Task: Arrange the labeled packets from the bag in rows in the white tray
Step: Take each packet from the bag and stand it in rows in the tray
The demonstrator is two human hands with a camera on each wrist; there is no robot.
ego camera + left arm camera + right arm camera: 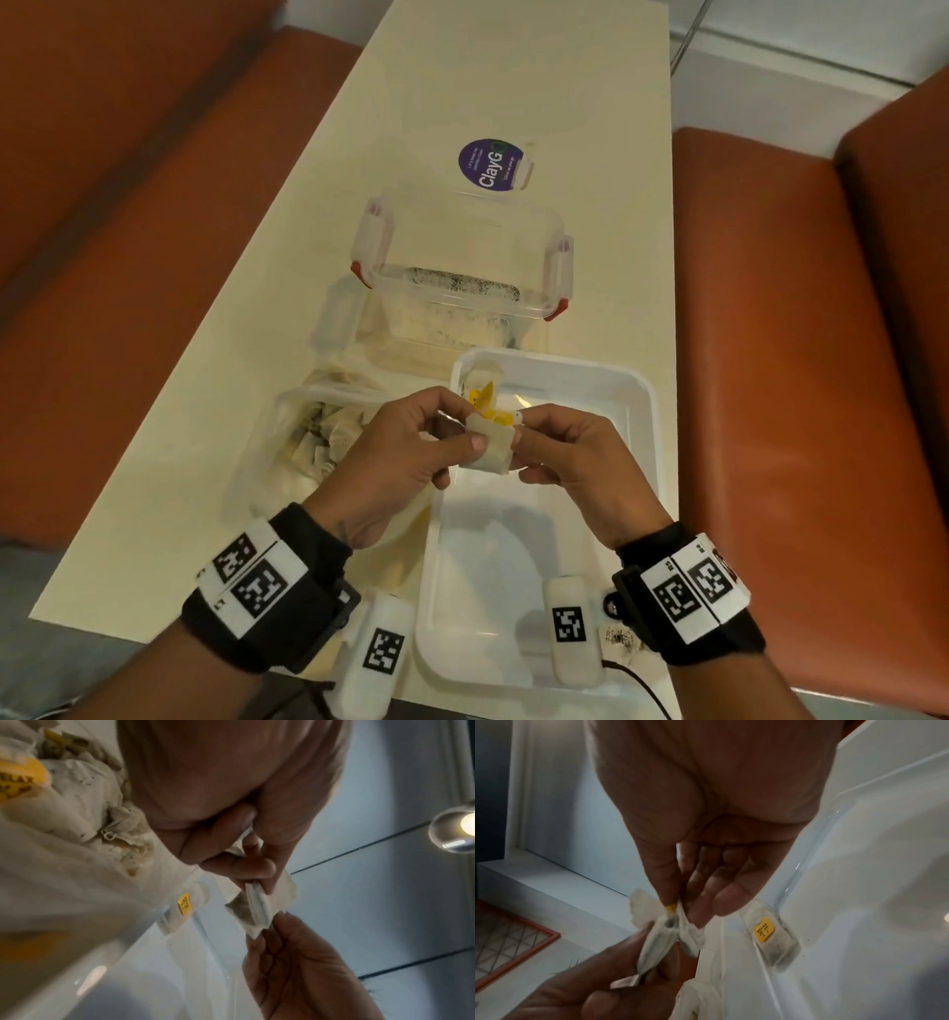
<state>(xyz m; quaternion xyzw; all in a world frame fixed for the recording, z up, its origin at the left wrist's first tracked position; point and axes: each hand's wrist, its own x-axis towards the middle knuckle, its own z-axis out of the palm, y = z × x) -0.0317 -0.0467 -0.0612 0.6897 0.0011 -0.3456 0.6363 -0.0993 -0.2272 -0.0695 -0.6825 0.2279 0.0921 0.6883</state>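
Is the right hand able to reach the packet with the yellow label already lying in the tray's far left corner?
Probably yes, but not free now. The right hand and left hand both pinch a packet above the white tray. The placed packet lies uncovered just beyond the fingers.
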